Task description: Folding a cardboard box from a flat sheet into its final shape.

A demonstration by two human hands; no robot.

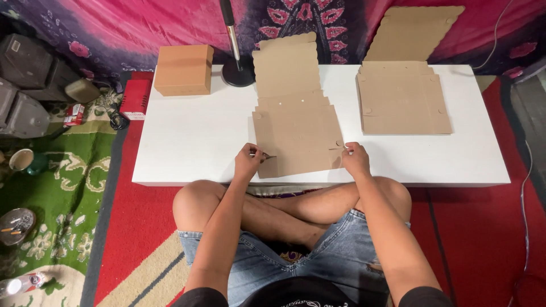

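Observation:
A flat, unfolded brown cardboard box blank (296, 122) lies on the low white table (193, 142) in front of me, its long flap reaching toward the far edge. My left hand (248, 161) pinches the blank's near left edge. My right hand (355, 158) pinches its near right edge by a small tab. Both hands rest at the table's front edge, above my crossed legs.
A stack of flat cardboard blanks (404, 102) lies on the table's right half, one flap leaning on the cloth backdrop. A folded brown box (183, 69) sits at the far left corner beside a black stand base (238, 74). A red box (135, 98), a cup (23, 160) and an ashtray (16, 224) lie on the floor left.

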